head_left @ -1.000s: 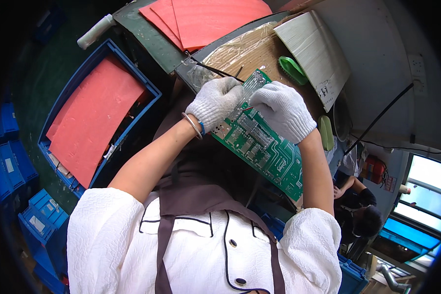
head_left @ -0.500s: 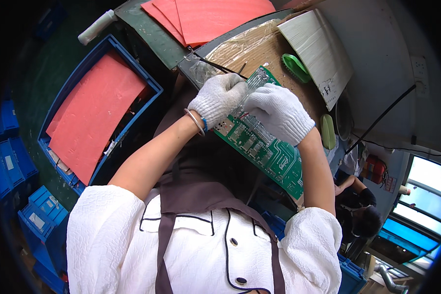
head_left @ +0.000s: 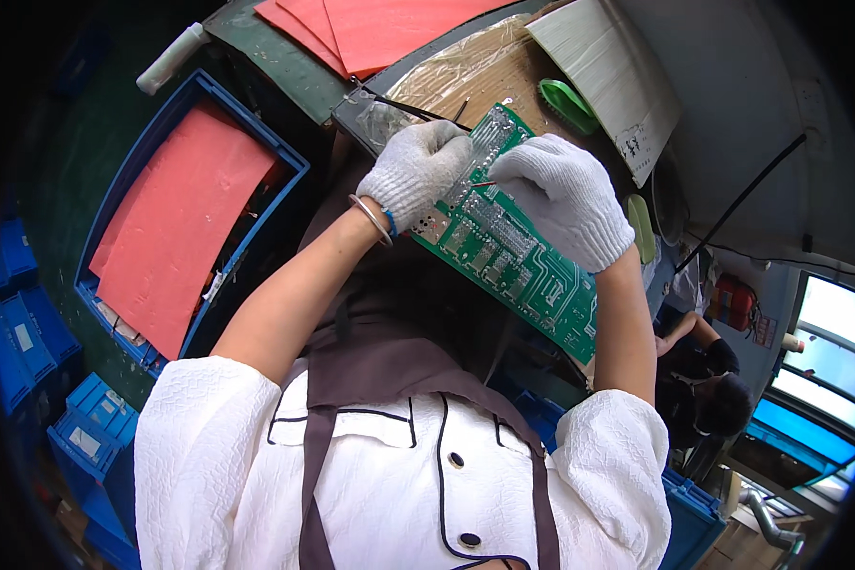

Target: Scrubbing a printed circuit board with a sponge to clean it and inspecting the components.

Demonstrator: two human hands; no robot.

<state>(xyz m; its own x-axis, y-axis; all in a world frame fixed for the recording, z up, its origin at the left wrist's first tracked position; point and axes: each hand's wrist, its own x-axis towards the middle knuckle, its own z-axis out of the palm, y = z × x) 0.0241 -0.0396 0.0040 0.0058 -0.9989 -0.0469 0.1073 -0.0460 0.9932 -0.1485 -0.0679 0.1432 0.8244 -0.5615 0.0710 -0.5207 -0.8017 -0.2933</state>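
Gripping green circuit board (head_left: 503, 233) at brown-topped bench (head_left: 499, 78): gloved left hand (head_left: 413, 173); right hand (head_left: 562, 198), fingers curled, hold unclear. Red sheets (head_left: 389, 33) beyond, blue crates (head_left: 30, 347) left, co-worker (head_left: 711, 385) right.

Thin rod (head_left: 484, 183) apparently part hidden by right fingers (head_left: 520, 163).

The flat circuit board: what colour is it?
Green circuit board, silvery in places; clearest in the head view.

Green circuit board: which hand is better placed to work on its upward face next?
Probably the right hand: it is over the green circuit board and appears to pinch a thin reddish piece. The left hand holds the board's edge, so it looks better suited to steadying.
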